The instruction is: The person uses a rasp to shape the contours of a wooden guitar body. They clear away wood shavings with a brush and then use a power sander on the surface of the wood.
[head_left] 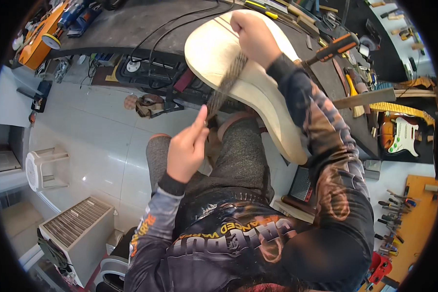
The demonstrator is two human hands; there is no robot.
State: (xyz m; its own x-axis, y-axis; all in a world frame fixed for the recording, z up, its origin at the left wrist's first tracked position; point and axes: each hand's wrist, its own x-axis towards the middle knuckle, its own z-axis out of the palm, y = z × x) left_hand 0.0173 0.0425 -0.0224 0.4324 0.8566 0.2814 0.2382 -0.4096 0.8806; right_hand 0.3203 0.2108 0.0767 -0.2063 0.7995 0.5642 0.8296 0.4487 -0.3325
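1. Gripping near end of rasp (225, 87): left hand (184, 152), index finger along it.
2. Right hand (258, 41): closed on far end, hiding it.
3. Pale wooden body (258, 97): under rasp and right hand, overhanging bench (117, 30).
4. Progress, my read: partway. Outline and curved step cut, wood bare; smoothing, finish probably left.
5. Writing: orange on left sleeve (156, 219), pale and yellow on shirt (204, 265) below hands.

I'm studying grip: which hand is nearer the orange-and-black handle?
The right hand, holding the far end of the file over the pale wood; the left hand, at the near end, is farther from that handle.
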